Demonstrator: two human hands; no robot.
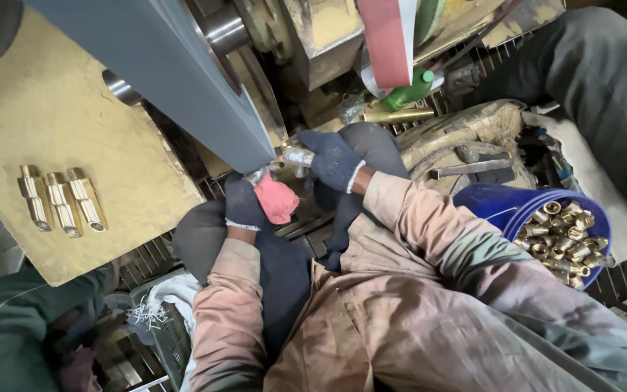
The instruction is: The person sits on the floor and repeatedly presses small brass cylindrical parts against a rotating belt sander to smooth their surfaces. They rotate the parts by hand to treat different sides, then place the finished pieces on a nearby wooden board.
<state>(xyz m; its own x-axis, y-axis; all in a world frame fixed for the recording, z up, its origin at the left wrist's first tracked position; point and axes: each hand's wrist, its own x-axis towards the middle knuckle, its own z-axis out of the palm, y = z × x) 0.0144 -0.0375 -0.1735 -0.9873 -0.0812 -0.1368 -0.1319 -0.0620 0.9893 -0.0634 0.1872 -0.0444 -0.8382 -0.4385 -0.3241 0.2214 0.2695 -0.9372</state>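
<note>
Left hand: the left hand (243, 203) wears a dark knitted glove with a pale cuff; its fingers are curled shut around a red cloth (277, 199), soft and crumpled, which bulges out to the right of the palm.
Right hand: the right hand (334, 160) wears a dark blue knitted glove, flecked and worn; its fingers are closed on a small metal part (297, 155), shiny and roughly cylindrical.
Hand spacing: the two hands sit near each other but apart, with the red cloth between them.
Metal part position: held up just beside the lower tip of the grey belt guard (183, 80), a smooth, painted, wedge-shaped panel that slopes down from upper left.
Sleeves: both forearms are covered in faded pink-brown fabric, stained and creased.
Blue bucket: the blue bucket (498, 207), round and plastic, stands to the person's right, well apart from the hands; it is heaped with brass fittings (564, 243), short, tubular and bright.
Yellow platform: the yellow platform (67, 123), flat, scuffed and dusty, lies at left; three brass pieces (61, 199), elongated and stepped, lie side by side on it.
Green bottle: a green bottle (409, 90), plastic, lies tilted among the machine parts above the hands.
Floor grating: a metal floor grating (150, 254) of parallel bars shows below the platform.
</note>
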